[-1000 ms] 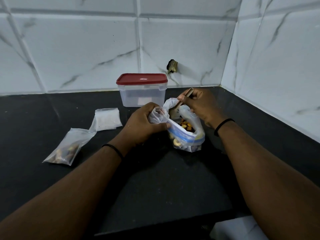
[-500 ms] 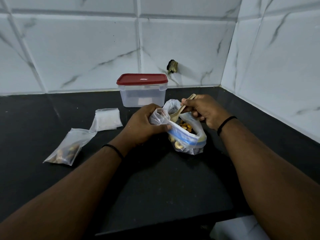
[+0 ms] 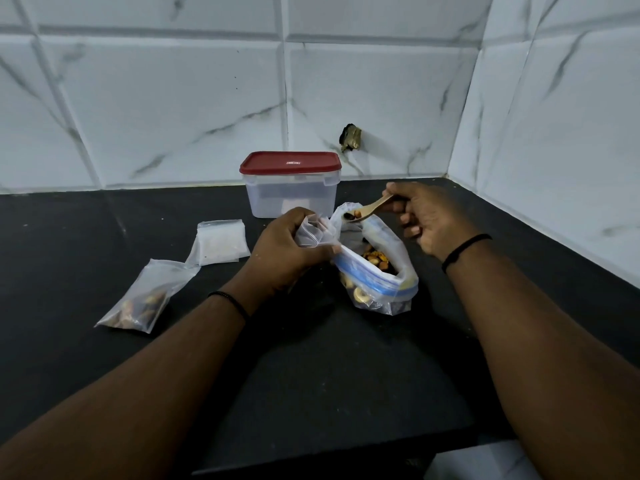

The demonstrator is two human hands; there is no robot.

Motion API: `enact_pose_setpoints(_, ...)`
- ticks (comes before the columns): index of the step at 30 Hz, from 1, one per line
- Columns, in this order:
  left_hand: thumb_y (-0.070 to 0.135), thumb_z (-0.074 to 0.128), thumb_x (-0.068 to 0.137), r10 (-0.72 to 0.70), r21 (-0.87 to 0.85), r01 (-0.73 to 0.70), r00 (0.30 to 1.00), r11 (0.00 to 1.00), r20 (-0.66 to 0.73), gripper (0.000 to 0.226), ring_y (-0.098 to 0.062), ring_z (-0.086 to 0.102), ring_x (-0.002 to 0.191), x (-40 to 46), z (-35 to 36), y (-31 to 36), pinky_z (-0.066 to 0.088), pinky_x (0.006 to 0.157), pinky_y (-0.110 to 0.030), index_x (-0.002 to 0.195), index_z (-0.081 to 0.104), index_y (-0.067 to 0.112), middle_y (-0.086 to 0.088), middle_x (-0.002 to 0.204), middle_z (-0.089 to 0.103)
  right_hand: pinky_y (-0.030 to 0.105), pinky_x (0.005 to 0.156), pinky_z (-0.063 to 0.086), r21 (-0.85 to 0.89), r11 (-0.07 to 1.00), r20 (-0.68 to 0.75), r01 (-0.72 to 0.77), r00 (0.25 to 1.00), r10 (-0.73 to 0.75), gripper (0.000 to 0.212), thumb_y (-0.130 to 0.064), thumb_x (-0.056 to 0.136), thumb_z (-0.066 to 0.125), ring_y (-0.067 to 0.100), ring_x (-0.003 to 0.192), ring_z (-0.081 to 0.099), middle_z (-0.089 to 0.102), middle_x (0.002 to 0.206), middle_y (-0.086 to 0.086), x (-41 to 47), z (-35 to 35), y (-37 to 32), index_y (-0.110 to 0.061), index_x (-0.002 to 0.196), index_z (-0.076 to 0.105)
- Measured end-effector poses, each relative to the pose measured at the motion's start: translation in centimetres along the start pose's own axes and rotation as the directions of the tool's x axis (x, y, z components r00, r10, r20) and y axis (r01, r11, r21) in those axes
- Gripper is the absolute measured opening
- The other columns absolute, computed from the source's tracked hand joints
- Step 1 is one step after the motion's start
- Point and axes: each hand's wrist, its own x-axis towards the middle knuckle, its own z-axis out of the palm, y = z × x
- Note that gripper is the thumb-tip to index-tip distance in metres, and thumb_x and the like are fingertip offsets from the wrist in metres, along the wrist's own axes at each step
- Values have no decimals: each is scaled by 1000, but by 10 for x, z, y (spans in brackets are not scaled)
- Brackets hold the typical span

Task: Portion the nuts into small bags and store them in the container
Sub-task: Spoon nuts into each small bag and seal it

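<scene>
Your right hand (image 3: 431,220) pinches the handle of a wooden spoon (image 3: 369,209), whose bowl carries a few nuts and hangs just above the open mouth of the big nut bag (image 3: 381,271), which lies on the black counter (image 3: 346,375) with its blue zip band folded down. Your left hand (image 3: 287,251) has its fingers curled round a small clear bag (image 3: 315,230), held touching the big bag's rim at that bag's 9 o'clock. The spoon's bowl sits at about 2 o'clock from the small bag, close but apart. The red-lidded container (image 3: 291,183) stands closed at 12 o'clock from your left hand, near the tiled wall (image 3: 173,98). At your left hand's 9 o'clock lies a stack of empty bags (image 3: 221,242), and at its 8 o'clock a filled bag (image 3: 145,296) lies flat, its corner touching the stack.
</scene>
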Motion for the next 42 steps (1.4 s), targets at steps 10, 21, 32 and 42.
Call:
enact_pose_setpoints(10,26,85,73,-3,-48,2,1000,999,-20,38,-18,67,88,3,1,-5,55,74,-31,104,64,17,0,96,70,13,51,43,-173,755,401,633,745,-533,17,-12,91,70,0,61,61,74,85,6,-51,28,-16,1,102,72)
enact_pose_setpoints(21,22,83,75,44,17,-45,999,999,13,41,-6,62,88,0,0,2,46,66,-6,109,61,20,8,100,65,17,40,33,-210,914,55,348,937,-345,10,-21,94,65,5,45,46,70,83,10,-7,-5,-3,-13,89,70)
enact_pose_setpoints(32,24,85,73,8,85,-24,983,996,184,44,-8,66,94,0,3,1,53,81,-20,112,64,22,10,102,69,15,37,23,-384,903,250,194,963,-100,10,-19,95,65,4,38,30,67,78,12,-4,5,10,-10,92,62)
enact_pose_setpoints(42,21,85,72,11,61,-22,983,998,182,43,-12,66,90,-1,2,2,50,75,-18,109,65,17,7,98,69,14,36,15,-351,935,231,43,972,42,15,-20,94,65,4,37,29,74,67,5,0,0,9,-11,83,58)
